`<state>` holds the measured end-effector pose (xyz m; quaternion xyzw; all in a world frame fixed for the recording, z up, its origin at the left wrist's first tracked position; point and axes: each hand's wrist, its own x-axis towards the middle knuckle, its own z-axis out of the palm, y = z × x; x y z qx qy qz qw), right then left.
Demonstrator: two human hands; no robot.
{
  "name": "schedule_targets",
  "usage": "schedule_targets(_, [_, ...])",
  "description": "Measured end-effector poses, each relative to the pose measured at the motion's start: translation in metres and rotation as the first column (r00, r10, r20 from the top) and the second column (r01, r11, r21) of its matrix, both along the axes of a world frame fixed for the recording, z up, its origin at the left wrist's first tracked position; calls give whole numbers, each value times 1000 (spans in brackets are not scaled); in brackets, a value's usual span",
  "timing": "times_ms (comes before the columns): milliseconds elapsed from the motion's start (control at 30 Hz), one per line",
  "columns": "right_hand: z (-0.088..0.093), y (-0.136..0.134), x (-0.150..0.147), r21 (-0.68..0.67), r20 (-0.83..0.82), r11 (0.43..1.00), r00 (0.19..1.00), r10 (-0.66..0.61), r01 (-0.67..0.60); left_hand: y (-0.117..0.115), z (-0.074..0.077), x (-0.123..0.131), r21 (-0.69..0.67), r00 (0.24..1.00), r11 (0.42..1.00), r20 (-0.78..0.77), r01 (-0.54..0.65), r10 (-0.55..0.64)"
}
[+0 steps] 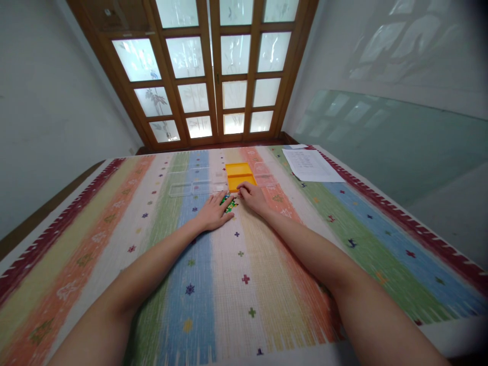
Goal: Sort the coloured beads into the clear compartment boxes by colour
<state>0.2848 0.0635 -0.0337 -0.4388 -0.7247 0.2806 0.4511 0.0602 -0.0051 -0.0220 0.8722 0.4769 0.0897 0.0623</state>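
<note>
My left hand (215,211) lies flat on the striped cloth with its fingers stretched out, fingertips resting on a small pile of green and mixed-colour pieces (230,204). My right hand (252,196) is just to the right of that pile, fingers curled and pinched together at the near edge of an orange tray (239,174). What the right fingers hold is too small to make out. The orange tray has two compartments and sits just beyond both hands.
Clear plastic trays (189,182) lie left of the orange tray, another clear one (266,174) to its right. A printed sheet of paper (311,165) lies at the far right. The striped cloth (244,284) covers the table; wooden glazed doors (213,76) stand behind.
</note>
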Motion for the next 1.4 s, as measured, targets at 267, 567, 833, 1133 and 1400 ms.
schedule_targets(267, [1, -2, -1, 55, 128, 998, 991, -33, 26, -1, 3, -2, -32, 999, 998, 12, 47, -47])
schedule_targets(567, [13, -26, -5, 225, 506, 962, 862, 18, -153, 0, 1, -10, 33, 993, 999, 116, -4, 0])
schedule_targets(833, [19, -32, -5, 259, 635, 949, 772, -28, -180, -7, 3, -53, 65, 989, 998, 150, -18, 8])
schedule_targets(1133, [17, -35, 1, 217, 589, 959, 808, 20, -181, -6, 2, -60, 104, 989, 992, 140, -67, 53])
schedule_targets(1400, [17, -31, 14, 181, 487, 970, 872, 54, -162, -8, 8, -60, 77, 970, 987, 209, -144, 125])
